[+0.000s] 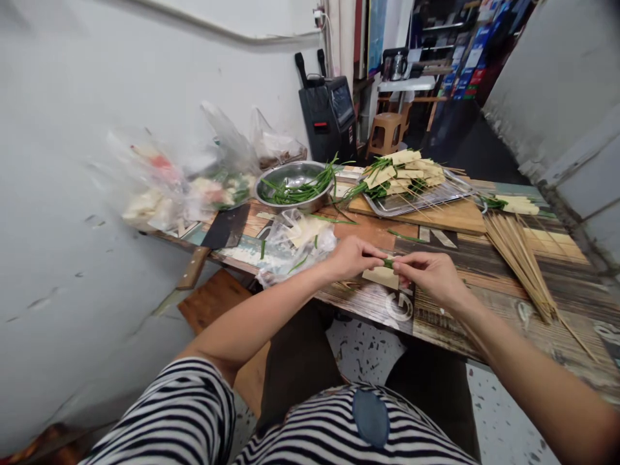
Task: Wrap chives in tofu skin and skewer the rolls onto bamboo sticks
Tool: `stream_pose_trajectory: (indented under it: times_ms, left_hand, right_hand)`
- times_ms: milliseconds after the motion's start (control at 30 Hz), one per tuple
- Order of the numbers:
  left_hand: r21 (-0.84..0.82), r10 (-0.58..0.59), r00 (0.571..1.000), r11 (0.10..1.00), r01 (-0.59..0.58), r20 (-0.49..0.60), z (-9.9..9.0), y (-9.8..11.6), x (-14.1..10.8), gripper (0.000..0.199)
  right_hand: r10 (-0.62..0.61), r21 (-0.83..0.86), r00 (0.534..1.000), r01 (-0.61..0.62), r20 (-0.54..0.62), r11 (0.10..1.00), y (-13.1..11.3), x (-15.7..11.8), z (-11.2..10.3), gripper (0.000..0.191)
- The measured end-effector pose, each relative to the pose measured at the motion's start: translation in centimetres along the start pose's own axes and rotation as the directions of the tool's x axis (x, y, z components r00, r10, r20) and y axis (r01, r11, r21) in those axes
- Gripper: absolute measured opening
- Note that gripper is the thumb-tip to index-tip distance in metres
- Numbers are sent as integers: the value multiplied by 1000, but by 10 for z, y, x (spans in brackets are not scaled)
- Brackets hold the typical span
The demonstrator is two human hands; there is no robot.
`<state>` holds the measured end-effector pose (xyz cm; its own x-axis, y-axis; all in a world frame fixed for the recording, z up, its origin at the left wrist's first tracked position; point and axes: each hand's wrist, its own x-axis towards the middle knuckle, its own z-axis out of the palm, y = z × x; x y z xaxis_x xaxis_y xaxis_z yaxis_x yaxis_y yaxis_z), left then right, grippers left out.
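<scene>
A small bundle of green chives is pinched between my left hand and my right hand, close to the table's front edge. Beneath the bundle lies a pale yellow tofu sheet, partly covered by my fingers. More sheets rest on a clear plastic bag to the left. Long chives fill a steel bowl behind it. A metal tray holds a pile of skewered sheets with chives. Bare wooden skewers are spread at the right.
A cleaver lies at the table's left, its handle past the edge. Plastic bags of food stand against the wall. A black speaker is behind the bowl. A wooden board supports the tray.
</scene>
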<state>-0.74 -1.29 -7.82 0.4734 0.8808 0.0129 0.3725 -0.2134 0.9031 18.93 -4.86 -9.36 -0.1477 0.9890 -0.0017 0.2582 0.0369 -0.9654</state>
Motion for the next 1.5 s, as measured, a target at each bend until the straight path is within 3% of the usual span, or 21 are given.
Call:
stream_pose_trajectory:
  times_ms: [67, 133, 267, 333, 433, 667, 900, 1067, 1200, 1367, 1500]
  left_hand:
    - [63, 61, 998, 996, -59, -26, 6, -13, 0, 12]
    - [96, 121, 993, 988, -120, -9, 12, -24, 0, 11]
    - [117, 191, 977, 972, -202, 95, 16, -36, -2, 13]
    - [128, 204, 969, 967, -222, 141, 13, -35, -1, 14]
    - [150, 233, 954, 953, -263, 189, 8, -28, 4, 18]
    - [71, 186, 922, 972, -222, 341, 1, -21, 21, 17]
    - [211, 320, 825, 865, -454, 466, -6, -30, 20, 18]
    - [297, 393, 762, 752, -589, 515, -13, -30, 17, 21]
    - [324, 434, 755, 714, -621, 491, -8, -31, 15, 21]
    - [492, 468, 778, 604, -627, 418, 6, -34, 5, 34]
    - [509, 495, 802, 621, -596, 335, 16, -38, -6, 35]
  right_hand:
    - [-110, -171, 994, 113, 29, 979, 10, -1, 1, 28]
    - [-267, -331, 961, 273, 64, 903, 19, -1, 2, 21]
    - [-507, -548, 833, 536, 222, 641, 30, -2, 2, 23]
    - [-572, -604, 768, 609, 287, 514, 32, -2, 1, 27]
    - [-626, -656, 711, 643, 319, 395, 31, -5, 0, 28]
    - [-616, -763, 691, 610, 378, 215, 29, -14, 5, 26]
    - [-479, -767, 683, 641, 552, 32, 18, -15, 8, 22]
    - [-444, -782, 686, 620, 577, -59, 14, -15, 12, 14]
    - [-469, -779, 679, 627, 565, -30, 18, -11, 10, 17]
    - [-529, -770, 712, 618, 463, 157, 23, -9, -2, 25]
    - [-550, -735, 733, 615, 400, 285, 24, -16, -7, 25]
